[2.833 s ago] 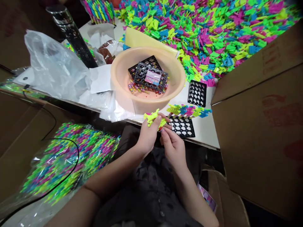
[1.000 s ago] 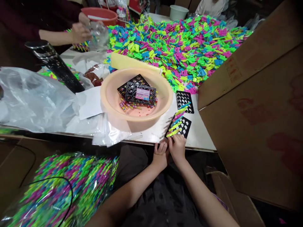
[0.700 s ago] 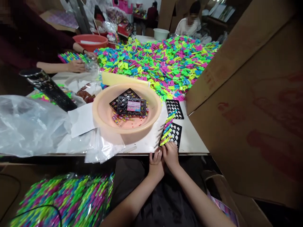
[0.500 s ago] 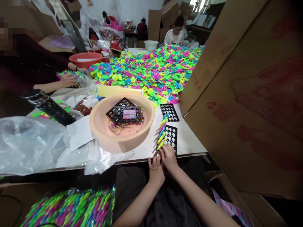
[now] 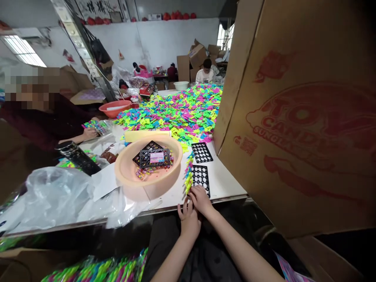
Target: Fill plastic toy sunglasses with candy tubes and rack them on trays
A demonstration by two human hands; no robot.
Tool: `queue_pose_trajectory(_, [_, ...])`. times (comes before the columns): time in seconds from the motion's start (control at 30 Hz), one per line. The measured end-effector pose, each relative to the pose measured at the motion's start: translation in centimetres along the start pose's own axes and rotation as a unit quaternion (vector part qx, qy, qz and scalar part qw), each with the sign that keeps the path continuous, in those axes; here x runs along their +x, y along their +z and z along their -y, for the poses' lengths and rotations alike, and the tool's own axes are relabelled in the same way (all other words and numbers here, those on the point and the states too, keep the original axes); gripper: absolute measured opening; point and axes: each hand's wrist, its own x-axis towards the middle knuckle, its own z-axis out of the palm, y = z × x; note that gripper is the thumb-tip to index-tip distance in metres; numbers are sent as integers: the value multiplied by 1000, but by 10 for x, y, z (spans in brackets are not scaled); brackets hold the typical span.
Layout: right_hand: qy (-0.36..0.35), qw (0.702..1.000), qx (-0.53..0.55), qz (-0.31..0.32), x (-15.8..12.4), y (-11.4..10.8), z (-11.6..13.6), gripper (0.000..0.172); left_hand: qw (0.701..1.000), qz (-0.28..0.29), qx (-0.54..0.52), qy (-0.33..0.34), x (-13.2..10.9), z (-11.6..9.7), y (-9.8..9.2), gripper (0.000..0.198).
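Grid tray (image 5: 202,175), right hand (image 5: 201,199) touching — fingers (image 5: 194,192) loose

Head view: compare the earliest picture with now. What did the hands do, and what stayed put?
The left hand no longer holds up the yellow-green piece; both it and the right hand have moved to the table edge, at the near end of the row of coloured pieces by the near black tray. The basin and far tray stayed.
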Motion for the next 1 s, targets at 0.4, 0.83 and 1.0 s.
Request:
queue_pose_trajectory(0.4, [-84, 993, 64, 60, 6, -13, -16, 18, 990, 35, 132, 19, 140, 100, -178, 33])
queue_pose_trajectory(0.83, [88, 993, 71, 44, 75, -51, -73, 31, 904, 394, 163, 38, 196, 135, -145, 30])
queue_pose_trajectory(1.0, [39, 978, 73, 192, 142, -29, -89, 23, 901, 398, 163, 53, 195, 136, -145, 30])
